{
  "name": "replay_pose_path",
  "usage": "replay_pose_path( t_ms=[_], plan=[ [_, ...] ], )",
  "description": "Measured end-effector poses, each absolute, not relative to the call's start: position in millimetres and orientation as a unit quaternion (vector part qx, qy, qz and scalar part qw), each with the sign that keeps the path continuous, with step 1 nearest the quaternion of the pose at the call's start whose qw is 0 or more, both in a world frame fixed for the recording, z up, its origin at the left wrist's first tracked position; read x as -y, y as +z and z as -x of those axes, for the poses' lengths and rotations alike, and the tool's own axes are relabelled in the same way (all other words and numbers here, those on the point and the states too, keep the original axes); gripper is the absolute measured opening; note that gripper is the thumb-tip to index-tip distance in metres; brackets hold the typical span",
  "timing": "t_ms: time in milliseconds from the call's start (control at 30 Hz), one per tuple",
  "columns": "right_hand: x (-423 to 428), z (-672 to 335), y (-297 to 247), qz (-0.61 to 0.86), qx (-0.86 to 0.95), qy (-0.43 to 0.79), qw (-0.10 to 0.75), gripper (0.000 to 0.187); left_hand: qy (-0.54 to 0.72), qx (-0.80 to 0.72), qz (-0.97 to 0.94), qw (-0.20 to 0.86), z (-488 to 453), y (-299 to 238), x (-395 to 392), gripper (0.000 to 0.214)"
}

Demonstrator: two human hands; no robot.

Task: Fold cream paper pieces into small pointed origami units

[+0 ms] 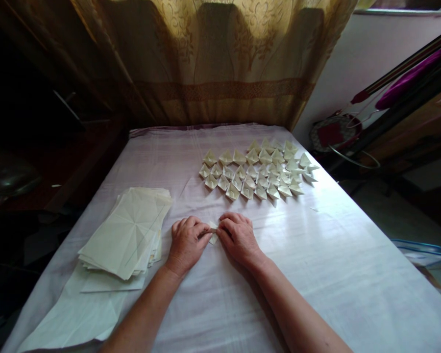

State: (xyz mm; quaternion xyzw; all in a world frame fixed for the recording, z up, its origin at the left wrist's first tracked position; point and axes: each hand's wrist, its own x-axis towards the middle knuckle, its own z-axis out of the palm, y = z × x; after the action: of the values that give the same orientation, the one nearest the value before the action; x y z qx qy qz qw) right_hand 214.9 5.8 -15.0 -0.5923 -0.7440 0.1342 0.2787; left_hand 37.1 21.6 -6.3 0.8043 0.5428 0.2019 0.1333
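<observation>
A small folded piece of white paper (213, 232) lies on the white cloth between my two hands. My left hand (185, 242) has its fingers curled and pinches the paper's left side. My right hand (238, 238) is closed on the paper's right side, fingers bent over it. Most of the paper is hidden under my fingers. Both hands rest on the table near its middle.
Several small folded paper boats (257, 170) lie in rows at the back right of the table (334, 255). A stack of creased white sheets (128, 235) lies at the left, over a larger sheet (77, 318). A curtain (220, 59) hangs behind. Clutter stands at the right.
</observation>
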Motion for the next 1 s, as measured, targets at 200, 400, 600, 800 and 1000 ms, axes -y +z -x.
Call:
replay_pose_path(
  t_ms=[200, 400, 600, 800, 1000],
  plan=[
    [-5, -212, -13, 0.602, 0.734, 0.136, 0.285, 0.012, 0.175, -0.539, -0.817, 0.102, -43, -4, -22, 0.003],
    [-5, -209, -13, 0.608, 0.727, 0.134, 0.288, 0.016, 0.169, -0.563, -0.804, 0.095, -46, -3, -20, 0.006],
    [-6, -208, -13, 0.613, 0.722, 0.13, 0.294, 0.014, 0.185, -0.567, -0.797, 0.097, -45, -6, -19, 0.013],
    [-7, -203, -9, 0.639, 0.707, 0.127, 0.274, 0.017, 0.186, -0.574, -0.795, 0.053, -46, -10, -18, 0.015],
    [-9, -200, -5, 0.649, 0.699, 0.14, 0.266, 0.017, 0.185, -0.58, -0.791, 0.053, -46, -13, -16, 0.015]
  ],
)
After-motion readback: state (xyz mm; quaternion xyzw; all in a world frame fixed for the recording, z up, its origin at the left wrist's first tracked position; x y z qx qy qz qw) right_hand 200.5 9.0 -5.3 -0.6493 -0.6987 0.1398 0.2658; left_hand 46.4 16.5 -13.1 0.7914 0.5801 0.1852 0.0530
